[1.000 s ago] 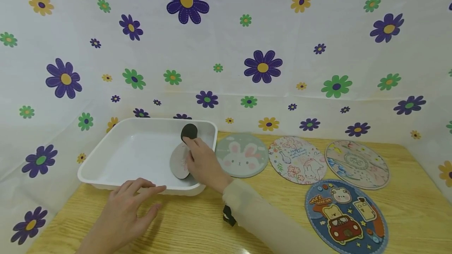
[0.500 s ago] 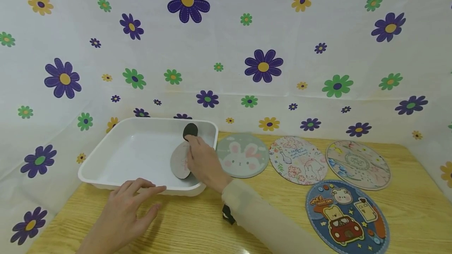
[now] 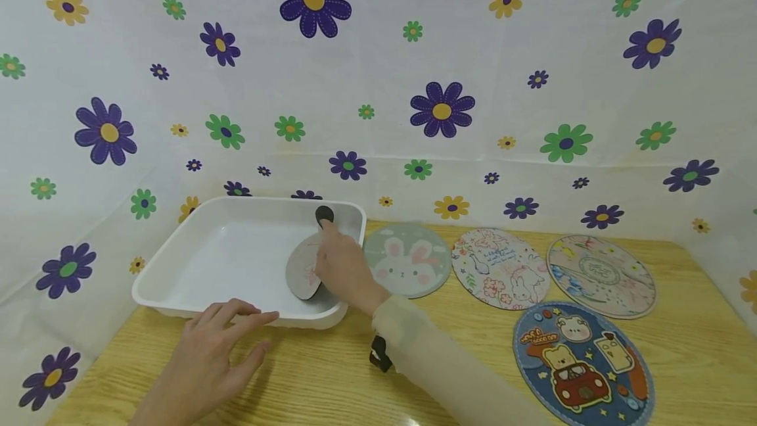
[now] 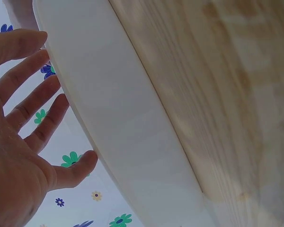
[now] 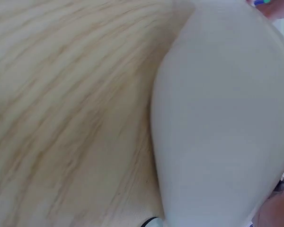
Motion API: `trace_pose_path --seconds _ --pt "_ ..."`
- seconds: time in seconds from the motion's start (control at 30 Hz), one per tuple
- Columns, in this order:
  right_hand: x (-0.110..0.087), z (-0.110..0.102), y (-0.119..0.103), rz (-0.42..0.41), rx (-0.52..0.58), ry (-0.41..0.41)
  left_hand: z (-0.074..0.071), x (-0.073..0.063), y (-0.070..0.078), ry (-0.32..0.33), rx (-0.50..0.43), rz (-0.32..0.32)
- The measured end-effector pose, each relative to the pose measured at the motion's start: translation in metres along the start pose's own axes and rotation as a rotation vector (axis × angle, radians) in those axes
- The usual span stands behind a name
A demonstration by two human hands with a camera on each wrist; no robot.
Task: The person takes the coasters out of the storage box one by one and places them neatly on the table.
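In the head view my right hand (image 3: 349,271) pinches a round grey mat (image 3: 303,269) with a faint pink print, inside the right end of a white tray (image 3: 213,268). The mat looks bent, and a black patch like its underside shows beyond my fingertips. My palm hides much of it. My left hand (image 3: 215,354) rests with loosely spread fingers at the tray's front rim. In the left wrist view, several fingertips (image 4: 87,163) touch that rim. The right wrist view mostly shows the tray's outer wall (image 5: 217,118), with only a sliver of the right hand (image 5: 277,208).
Right of the tray lie a green bunny mat (image 3: 408,268), a floral bunny mat (image 3: 497,275) and a pastel flower mat (image 3: 603,275). Nearer me is a blue mat with a red car (image 3: 582,363). Behind the wooden table (image 3: 331,373) hangs a flower-printed white sheet (image 3: 378,64).
My right hand has shifted slightly right and away while still gripping the grey mat. Less of the black patch shows. The left hand and the tray have stayed put.
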State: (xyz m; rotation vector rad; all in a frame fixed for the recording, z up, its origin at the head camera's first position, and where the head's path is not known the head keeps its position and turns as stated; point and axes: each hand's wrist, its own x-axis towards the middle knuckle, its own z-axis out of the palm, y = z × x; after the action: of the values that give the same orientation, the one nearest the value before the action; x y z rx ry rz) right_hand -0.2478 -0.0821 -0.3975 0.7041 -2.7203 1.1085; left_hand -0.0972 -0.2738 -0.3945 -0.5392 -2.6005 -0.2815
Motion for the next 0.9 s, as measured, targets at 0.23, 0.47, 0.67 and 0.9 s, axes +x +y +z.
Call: trace_pose_path --seconds 0.23,0.47,0.67,0.9 --pt "0.004 -0.010 0.001 0.104 0.237 0.026 -0.002 0.001 0.001 -0.007 0.005 0.001" --pt "0.002 -0.021 0.002 0.202 0.366 -0.052 -0.002 0.001 0.001 0.003 0.012 0.002" --pt "-0.001 -0.029 0.006 0.259 0.578 -0.038 -0.002 0.000 0.002 0.003 0.013 -0.005" --pt "-0.003 -0.036 0.009 0.375 0.816 -0.026 0.000 0.001 0.003 0.011 0.020 0.007"
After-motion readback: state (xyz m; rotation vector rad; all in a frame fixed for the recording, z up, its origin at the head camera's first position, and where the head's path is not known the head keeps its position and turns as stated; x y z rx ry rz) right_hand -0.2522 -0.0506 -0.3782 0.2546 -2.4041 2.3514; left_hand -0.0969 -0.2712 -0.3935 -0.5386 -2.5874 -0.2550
